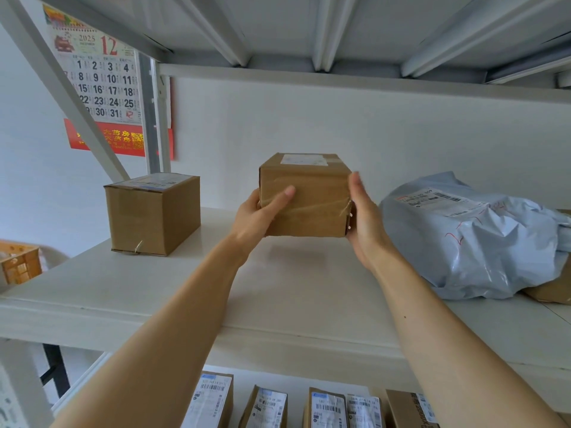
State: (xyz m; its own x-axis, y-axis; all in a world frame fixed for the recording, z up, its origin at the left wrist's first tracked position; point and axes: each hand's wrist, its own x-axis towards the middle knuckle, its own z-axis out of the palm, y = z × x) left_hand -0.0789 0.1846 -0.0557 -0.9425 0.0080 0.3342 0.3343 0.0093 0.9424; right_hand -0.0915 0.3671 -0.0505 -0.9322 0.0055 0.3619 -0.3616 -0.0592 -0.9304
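Observation:
A brown cardboard box (309,196) with clear tape and a white label on top stands on the white shelf (293,288), near its middle. My left hand (256,217) grips the box's near left edge, with the thumb laid across the front face. My right hand (364,223) lies flat against the box's right side, its fingers straight and pointing up. Both forearms reach up from below the shelf's front edge.
A second cardboard box (148,217) stands at the shelf's left. To the right, a grey plastic mailer bag (475,242) lies partly over another box (553,291). Several labelled parcels (327,409) stand on the shelf below. A calendar (102,78) hangs back left, and an orange crate (21,262) sits far left.

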